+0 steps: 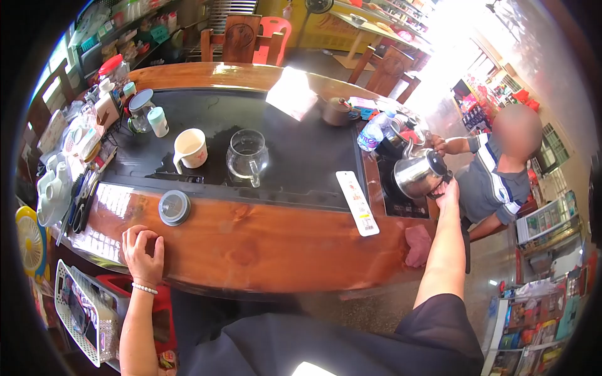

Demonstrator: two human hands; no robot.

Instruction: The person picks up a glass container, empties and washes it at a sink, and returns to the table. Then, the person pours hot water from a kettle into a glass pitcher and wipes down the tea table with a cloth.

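Note:
At the right end of the table, my right hand (446, 193) is closed around the handle of a steel kettle (415, 175). The kettle is over the black hob (401, 205); whether its base touches the hob is hard to tell. My left hand (143, 250) rests on the wooden edge, fingers loosely bent and thumb apart, holding nothing. Just above it lies a round grey lid (174, 207). A clear glass pitcher (246, 156) and a cream mug (190, 149) stand on the dark inset of the table (301, 169).
A white packaged strip (357, 203) and a pink cloth (417, 245) lie near the kettle. A water bottle (375, 130) stands behind. Another person (495, 169) is at the right, one hand near the kettle. Clutter, with scissors (80, 213), lines the left end.

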